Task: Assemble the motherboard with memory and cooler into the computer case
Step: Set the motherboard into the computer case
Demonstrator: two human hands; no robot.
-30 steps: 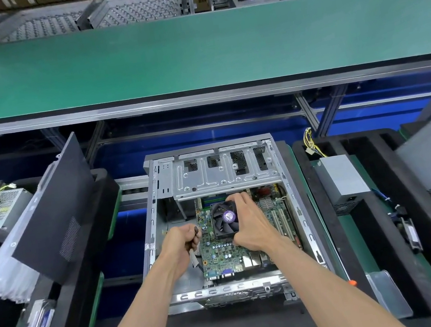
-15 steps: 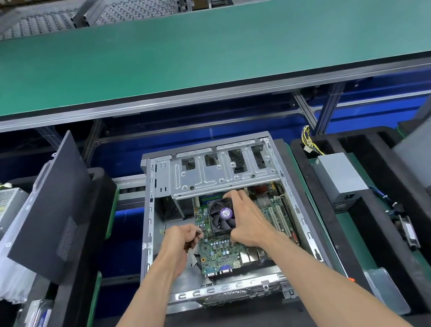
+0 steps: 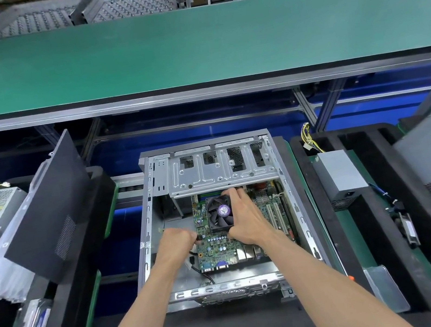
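Motherboard (image 3: 216, 244) in case (image 3: 146, 232) — right hand (image 3: 247, 222) gripping cooler (image 3: 220, 214), left hand (image 3: 176, 245) pinching its edge

motherboard (image 3: 223, 243) slid deeper into case (image 3: 146, 232) — both hands following

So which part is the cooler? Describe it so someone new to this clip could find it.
Start at the open grey computer case in the middle of the bench, then look at the green motherboard inside it. The cooler is the square black fan block on the board's upper half, gripped by the right hand; its round purple hub label sets it apart.
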